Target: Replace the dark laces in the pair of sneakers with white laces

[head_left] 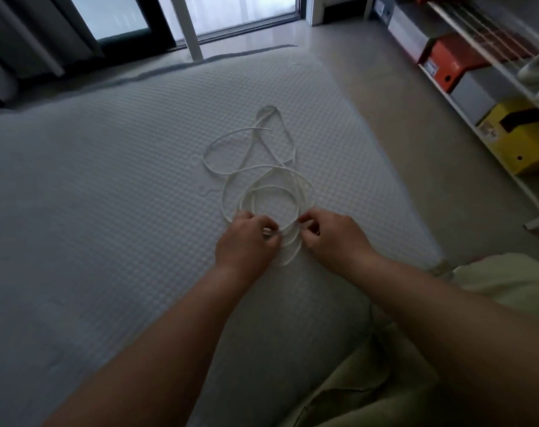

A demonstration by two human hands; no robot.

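White laces [255,167] lie in loose tangled loops on a white quilted mattress [92,195]. Both my hands are at the near end of the tangle. My left hand [246,238] pinches strands of the lace with curled fingers. My right hand [329,235] pinches the lace just to the right of it, a hand's width away. No sneakers and no dark laces are in view.
A white shelf [477,124] at the right holds an orange box [447,66] and a yellow box [520,140]. Grey floor runs between mattress and shelf. Glass doors and dark curtains stand at the back. My pale green clothing [385,380] shows at lower right.
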